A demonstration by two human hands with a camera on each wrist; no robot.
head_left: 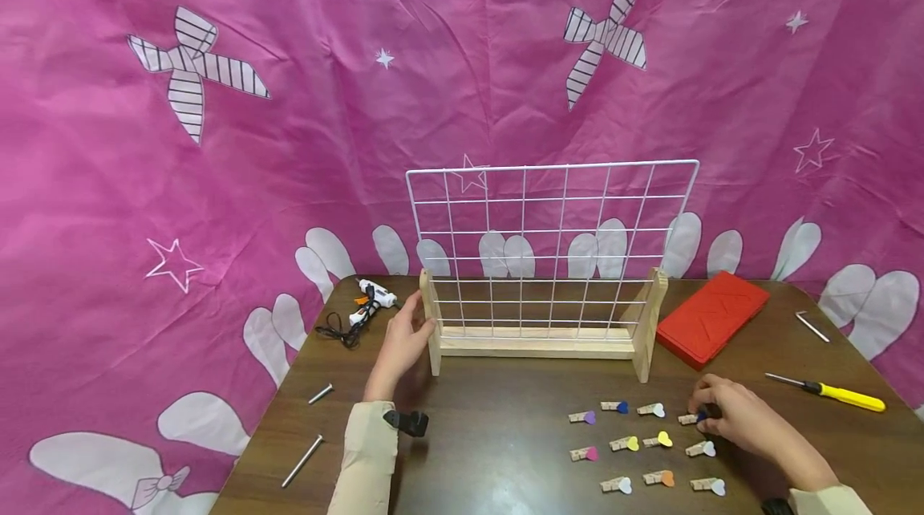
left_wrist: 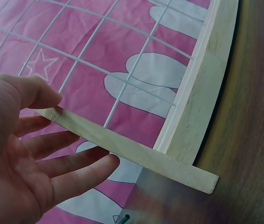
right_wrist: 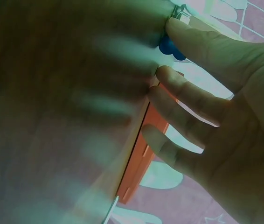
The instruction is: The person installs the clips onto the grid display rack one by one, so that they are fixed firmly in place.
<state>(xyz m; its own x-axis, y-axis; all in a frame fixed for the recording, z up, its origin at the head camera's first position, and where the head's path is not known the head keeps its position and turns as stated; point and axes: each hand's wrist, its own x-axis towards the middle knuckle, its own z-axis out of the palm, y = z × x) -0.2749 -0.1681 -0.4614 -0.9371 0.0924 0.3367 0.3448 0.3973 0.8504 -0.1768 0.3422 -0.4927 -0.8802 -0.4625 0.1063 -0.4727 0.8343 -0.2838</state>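
Where the heart clips (head_left: 616, 485) are lying in loose rows at the table's (head_left: 491, 427) near right, only narrow gaps are separating them, while wide bare wood is stretching left toward two bolts (head_left: 302, 460) near the edge. At the rows' right end, my right hand (head_left: 736, 416) is pinching a dark-blue clip (head_left: 688, 420) between thumb and bent finger; how firmly, I cannot tell. A yellow screwdriver (head_left: 852, 397) is lying between that hand and the right edge. Farther in, my left hand (head_left: 404, 342) is gripping the grid stand (head_left: 537, 344) lightly by its left upright, other fingers loosely spread. A glue gun (head_left: 377, 293) is lying left of it, a red case (head_left: 715, 318) is sitting beside the right upright, and a pink curtain (head_left: 447, 114) is hanging behind.
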